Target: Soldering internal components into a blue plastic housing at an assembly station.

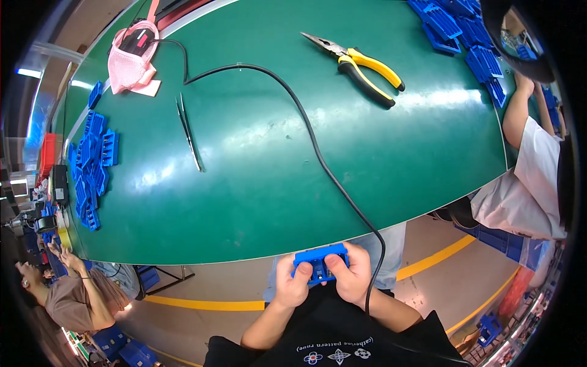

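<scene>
Just off the near edge of the green table, my left hand [292,280] and my right hand [351,274] grip a blue plastic part [320,255] from its two sides. Both thumbs press on the side that faces me, where small recesses show. The fingers behind the part are hidden. A black cable [312,131] runs across the table and passes beside my right wrist. Farther off lie pliers [348,58] with yellow and black handles, jaws pointing to the far left. Metal tweezers [188,136] rest on the left half of the table.
Blue plastic parts lie in a pile [92,165] at the table's left end and in another pile [455,27] at the far right. A pink mesh pouch [131,64] holds a black device. One person [92,293] sits at left; another person's white sleeve [526,183] is at right.
</scene>
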